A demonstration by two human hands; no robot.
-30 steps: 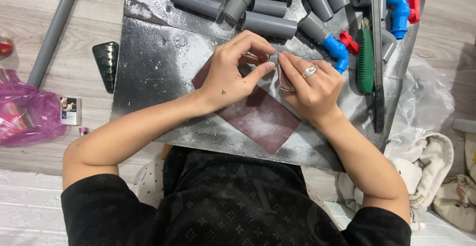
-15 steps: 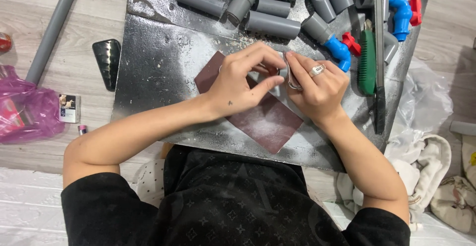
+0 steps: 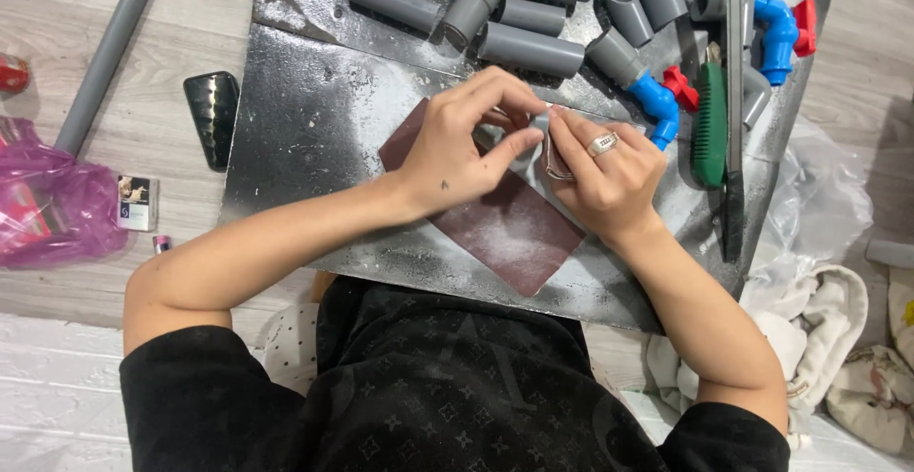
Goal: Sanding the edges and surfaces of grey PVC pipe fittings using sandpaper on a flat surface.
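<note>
My left hand [image 3: 455, 148] pinches a small grey pipe piece [image 3: 536, 122] between thumb and fingers, above a brown sheet of sandpaper [image 3: 505, 225] lying on a dark metal plate [image 3: 305, 120]. My right hand [image 3: 602, 172], with a ring on one finger, grips a folded strip of sandpaper [image 3: 550, 160] pressed against that pipe piece. The two hands meet at the plate's middle. Most of the pipe piece is hidden by my fingers.
Grey pipe sections and fittings [image 3: 528, 49] with blue elbows and red valves [image 3: 666, 101] lie at the plate's far side. A green-handled saw [image 3: 719, 120] lies right. A long grey pipe [image 3: 105, 53], black phone [image 3: 211, 115], pink bag [image 3: 48, 210] and small box [image 3: 136, 203] lie left; rags [image 3: 819, 310] right.
My hands stayed together at the plate's middle with small shifts; the fingers of both hands worked the strip around the pipe piece. Nothing else moved.
</note>
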